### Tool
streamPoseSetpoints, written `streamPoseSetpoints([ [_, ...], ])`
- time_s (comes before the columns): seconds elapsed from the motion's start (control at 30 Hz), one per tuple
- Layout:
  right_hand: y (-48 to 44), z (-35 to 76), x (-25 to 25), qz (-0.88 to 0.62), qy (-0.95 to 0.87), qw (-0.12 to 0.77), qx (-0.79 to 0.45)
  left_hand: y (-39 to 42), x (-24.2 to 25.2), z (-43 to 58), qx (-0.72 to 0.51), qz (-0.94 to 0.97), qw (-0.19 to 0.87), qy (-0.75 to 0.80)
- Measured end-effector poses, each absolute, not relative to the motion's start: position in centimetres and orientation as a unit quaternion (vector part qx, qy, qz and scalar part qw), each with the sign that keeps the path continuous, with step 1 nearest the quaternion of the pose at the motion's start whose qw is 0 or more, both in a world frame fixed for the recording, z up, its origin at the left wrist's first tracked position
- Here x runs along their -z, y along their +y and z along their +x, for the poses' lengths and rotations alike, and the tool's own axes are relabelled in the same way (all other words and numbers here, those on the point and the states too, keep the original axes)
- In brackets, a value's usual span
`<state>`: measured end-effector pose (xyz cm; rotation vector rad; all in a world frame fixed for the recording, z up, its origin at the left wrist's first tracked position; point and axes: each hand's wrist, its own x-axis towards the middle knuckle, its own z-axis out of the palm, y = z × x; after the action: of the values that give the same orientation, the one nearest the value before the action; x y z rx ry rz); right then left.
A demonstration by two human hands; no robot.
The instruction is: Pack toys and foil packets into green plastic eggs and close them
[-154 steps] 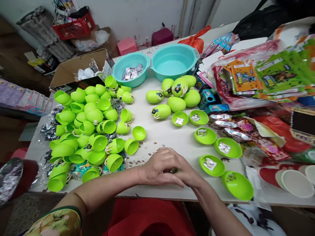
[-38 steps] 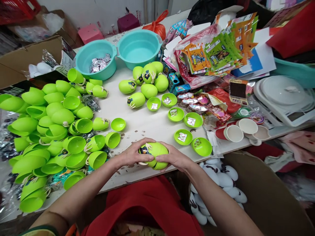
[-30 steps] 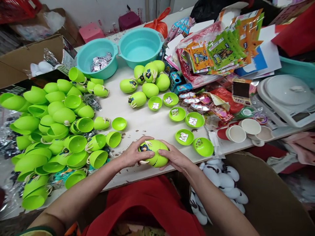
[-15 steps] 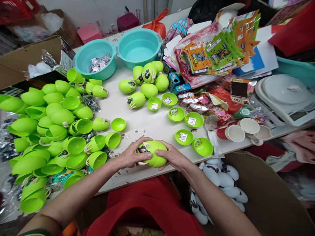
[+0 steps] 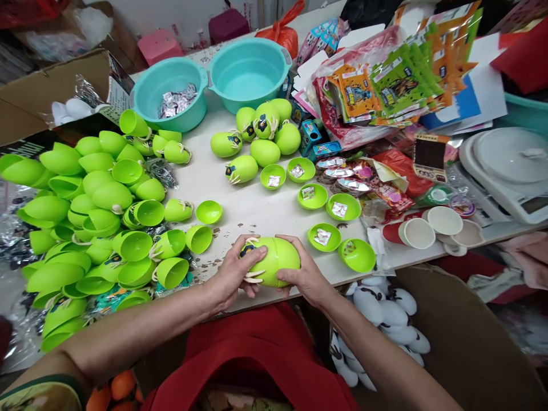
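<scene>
A closed lime-green plastic egg with a small dark face and pale claws lies on its side between both my hands at the table's near edge. My left hand wraps its face end. My right hand cups its blunt end from below. To the right, several open green half shells each hold a small foil packet. A cluster of closed green eggs sits further back.
A big heap of empty green half shells covers the table's left. Two teal basins stand at the back, the left basin holding foil packets. Toy packets and white lids crowd the right. A cardboard box of white pieces is below.
Five seconds ago my hands were pressed together on the table over something small. Since then they hold a closed green egg, which has tipped slightly up and right in the last second.
</scene>
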<state>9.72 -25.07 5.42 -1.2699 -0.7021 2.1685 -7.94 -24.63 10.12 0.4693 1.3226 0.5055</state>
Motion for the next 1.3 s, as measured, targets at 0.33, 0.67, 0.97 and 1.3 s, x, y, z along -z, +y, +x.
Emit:
streamPoseSetpoints([
  [0.33, -23.7, 9.6, -5.9, -0.466, -0.294, 0.242, -0.799, -22.7, -10.8, -9.0, -0.185, 0.19, 0.769, 0.582],
  [0.67, -23.4, 8.9, -3.7, -0.47, -0.197, 0.242, -0.825, -22.0, -8.3, -9.2, -0.181, 0.234, 0.764, 0.573],
  [0.97, -24.1, 8.2, -4.2, -0.433, -0.133, 0.35, -0.82, -21.4, -7.4, -9.7, -0.281, 0.545, 0.59, 0.526],
  [1.3, -14.7, 6.0, -1.2, -0.543, -0.268, 0.354, -0.712, -11.5, -5.3, -12.9, -0.344, 0.632, 0.423, 0.55],
])
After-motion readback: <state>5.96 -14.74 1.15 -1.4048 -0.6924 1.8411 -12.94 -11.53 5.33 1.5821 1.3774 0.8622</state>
